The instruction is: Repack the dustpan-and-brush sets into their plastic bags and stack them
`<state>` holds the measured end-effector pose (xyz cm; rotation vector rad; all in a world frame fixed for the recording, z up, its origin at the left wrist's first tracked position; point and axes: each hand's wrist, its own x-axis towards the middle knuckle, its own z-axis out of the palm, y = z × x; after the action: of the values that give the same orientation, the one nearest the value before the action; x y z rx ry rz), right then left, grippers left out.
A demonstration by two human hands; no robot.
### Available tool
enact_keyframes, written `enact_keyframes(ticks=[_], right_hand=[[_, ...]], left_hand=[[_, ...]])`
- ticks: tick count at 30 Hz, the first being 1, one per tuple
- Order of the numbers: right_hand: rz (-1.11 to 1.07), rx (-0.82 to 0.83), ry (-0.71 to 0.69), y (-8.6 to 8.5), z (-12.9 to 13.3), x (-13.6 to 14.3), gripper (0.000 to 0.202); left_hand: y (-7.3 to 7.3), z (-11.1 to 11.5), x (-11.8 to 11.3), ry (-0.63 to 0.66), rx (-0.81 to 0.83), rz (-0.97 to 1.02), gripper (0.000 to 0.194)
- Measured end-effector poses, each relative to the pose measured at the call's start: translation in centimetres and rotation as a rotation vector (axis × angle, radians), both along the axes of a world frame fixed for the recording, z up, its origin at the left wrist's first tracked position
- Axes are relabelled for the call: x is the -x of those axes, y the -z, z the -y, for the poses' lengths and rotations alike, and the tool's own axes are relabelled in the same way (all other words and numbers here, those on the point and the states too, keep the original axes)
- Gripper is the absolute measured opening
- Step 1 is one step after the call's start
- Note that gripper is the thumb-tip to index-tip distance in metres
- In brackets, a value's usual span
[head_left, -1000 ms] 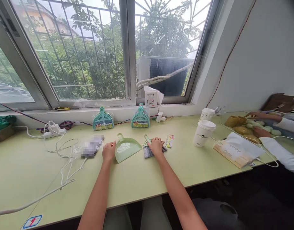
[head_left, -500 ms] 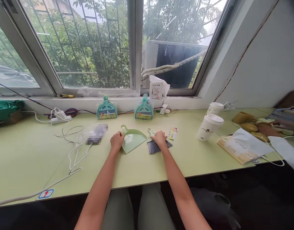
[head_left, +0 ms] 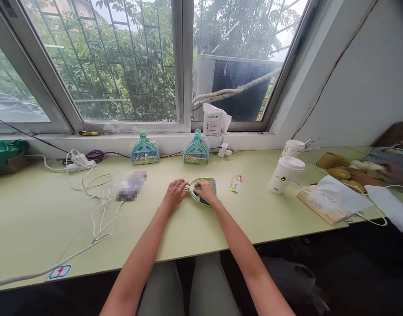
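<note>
A pale green dustpan (head_left: 195,198) lies on the table with its handle pointing left. Nested in it is a small hand brush (head_left: 213,188) with grey bristles, the two handles lined up. My left hand (head_left: 174,194) is closed around the handle ends. My right hand (head_left: 206,192) grips the brush body from above, pressing it against the pan; part of both is hidden under the fingers. To the right lies a small printed label card (head_left: 236,183).
Two packaged teal brush-and-dustpan sets (head_left: 144,151) (head_left: 196,151) lean by the window wall. White paper cups (head_left: 283,175) and a tissue pack (head_left: 329,199) stand right. Cables and a power strip (head_left: 81,163) lie left. Another person's hand (head_left: 359,177) is at far right.
The dustpan has been turned so its handle points left. The brush has moved from beside it into the pan. Both hands have come together over them.
</note>
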<state>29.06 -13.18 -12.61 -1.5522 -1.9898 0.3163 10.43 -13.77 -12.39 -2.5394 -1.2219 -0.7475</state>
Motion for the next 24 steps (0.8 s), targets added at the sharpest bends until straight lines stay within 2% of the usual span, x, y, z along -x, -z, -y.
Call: enact_keyframes(ticks=[4,8,11,14,16,19,21,24], right_hand=[[-0.022,0.002,-0.042,-0.1,0.1,-0.1,0.007],[-0.034,0.026,-0.081,-0.2,-0.1,-0.1,0.009],[0.048,0.038,-0.103,-0.6,-0.4,-0.2,0.008],[0.119,0.042,-0.060,-1.1,-0.4,-0.2,0.006],[0.096,0.031,-0.011,-1.2,-0.2,0.0,0.007],[0.003,-0.031,0.122,-1.2,0.4,0.8,0.017],[-0.084,-0.085,0.230,-1.3,0.7,1.5,0.024],[-0.220,-0.113,0.277,-1.8,0.4,2.1,0.027]], left_hand=[[0.0,-0.2,0.4,0.051,0.004,-0.154,0.028],[0.0,-0.2,-0.2,0.016,0.046,-0.247,0.026],[-0.1,-0.6,-0.9,-0.004,0.094,-0.281,0.023],[-0.1,-0.8,-1.5,-0.007,0.158,-0.229,0.024],[-0.2,-0.7,-1.8,-0.013,0.162,-0.046,0.027],[-0.3,-0.4,-2.5,-0.094,0.200,0.488,0.039],[-0.3,-0.1,-3.1,-0.080,0.416,0.849,0.046],[-0.1,0.2,-4.0,0.132,0.897,1.101,0.053]])
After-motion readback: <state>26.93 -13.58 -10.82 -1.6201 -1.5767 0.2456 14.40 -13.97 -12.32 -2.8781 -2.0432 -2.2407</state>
